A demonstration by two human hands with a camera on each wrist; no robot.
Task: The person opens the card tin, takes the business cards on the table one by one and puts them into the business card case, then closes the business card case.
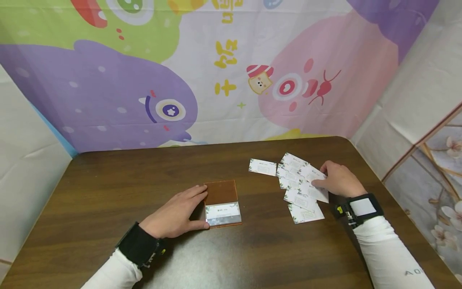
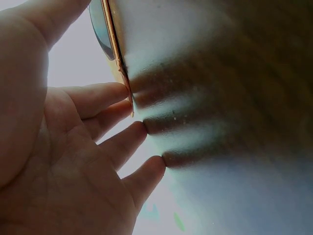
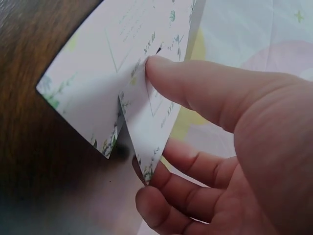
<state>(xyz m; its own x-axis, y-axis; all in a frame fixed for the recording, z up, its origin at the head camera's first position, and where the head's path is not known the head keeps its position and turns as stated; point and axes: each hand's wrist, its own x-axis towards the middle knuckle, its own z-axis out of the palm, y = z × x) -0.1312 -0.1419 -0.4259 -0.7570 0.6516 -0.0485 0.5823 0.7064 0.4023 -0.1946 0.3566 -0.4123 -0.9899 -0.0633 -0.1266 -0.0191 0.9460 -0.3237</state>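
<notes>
A brown card holder [image 1: 221, 192] lies unfolded on the table, with a white card under a clear pocket [image 1: 221, 210] in its near half. My left hand [image 1: 177, 212] rests at its left edge, thumb at the near corner and fingertips along the side. In the left wrist view those fingers [image 2: 117, 147] look relaxed and meet the holder's edge and the tabletop. On the right, my right hand [image 1: 341, 179] pinches a white business card [image 3: 151, 112] between thumb and fingers, at the right side of a spread of printed cards [image 1: 306, 214]. Another card [image 3: 78, 93] lies beside it.
One card [image 1: 262, 167] lies at the left end of the spread, touching or nearly touching it. The dark wooden table [image 1: 119, 188] ends at a cartoon-printed cloth [image 1: 223, 120] behind. Light panels [image 1: 390, 132] stand at both sides.
</notes>
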